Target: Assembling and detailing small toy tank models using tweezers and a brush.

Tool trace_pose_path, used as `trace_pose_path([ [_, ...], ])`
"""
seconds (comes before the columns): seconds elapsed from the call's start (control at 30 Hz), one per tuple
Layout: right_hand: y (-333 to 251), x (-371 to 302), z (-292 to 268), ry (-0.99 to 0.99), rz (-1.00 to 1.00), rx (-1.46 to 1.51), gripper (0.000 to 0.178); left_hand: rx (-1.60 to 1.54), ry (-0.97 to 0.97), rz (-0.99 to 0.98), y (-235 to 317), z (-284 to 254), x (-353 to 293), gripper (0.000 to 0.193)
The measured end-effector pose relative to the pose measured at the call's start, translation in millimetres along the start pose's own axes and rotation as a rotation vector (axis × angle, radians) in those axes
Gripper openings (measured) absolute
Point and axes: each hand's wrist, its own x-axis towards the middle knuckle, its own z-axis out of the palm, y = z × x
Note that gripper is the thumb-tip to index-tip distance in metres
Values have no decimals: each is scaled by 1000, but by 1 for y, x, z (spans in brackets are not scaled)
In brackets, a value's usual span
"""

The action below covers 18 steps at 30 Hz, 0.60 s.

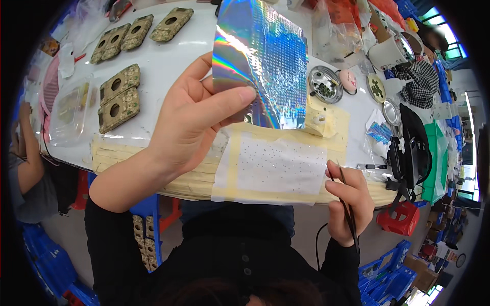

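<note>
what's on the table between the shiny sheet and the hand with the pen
In the head view, a white sheet dotted with tiny specks, taped down with beige tape, lies between the shiny sheet and the right hand with its pen.

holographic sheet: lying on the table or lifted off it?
Lifted. The left hand pinches the holographic sheet at its lower left edge, thumb in front, holding it upright above the white table; its lower corner curls.

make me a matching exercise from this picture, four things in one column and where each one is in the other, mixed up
Things:
1 holographic sheet
2 thin black tool
3 white dotted sheet
4 round metal dish

Places:
A in the right hand
B taped flat at the table's near edge
C held up in the left hand
D on the table, right of the raised sheet

Pairs: 1-C, 2-A, 3-B, 4-D
</note>
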Motion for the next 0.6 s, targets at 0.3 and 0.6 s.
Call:
trace_pose_path([
  [0.3,3,51,23,147,10,182,23,-64,-118,-20,5,-6,1,56],
  [0.6,11,82,28,135,265,480,35,54,-184,-5,2,0,-3,61],
])
